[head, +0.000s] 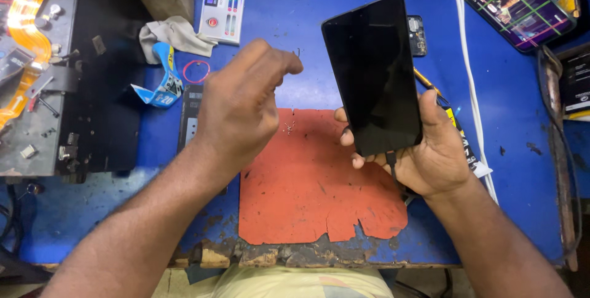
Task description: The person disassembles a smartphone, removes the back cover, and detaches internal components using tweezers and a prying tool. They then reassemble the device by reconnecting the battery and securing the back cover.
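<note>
Phone [373, 70] is gripped upright at frame centre-right by right hand [433, 150]; left hand [236, 107] is loosely curled, empty, above orange mat [307, 193].

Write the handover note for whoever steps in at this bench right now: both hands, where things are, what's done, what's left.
Right hand: holds a black smartphone upright by its lower end, dark screen facing the camera, a thin cable hanging from its base.
Left hand: raised over the orange mat, fingertips pinched together, holding nothing that can be made out.
Done: phone lifted off the blue bench.
Left: small screws lie loose at the mat's top edge.
</note>
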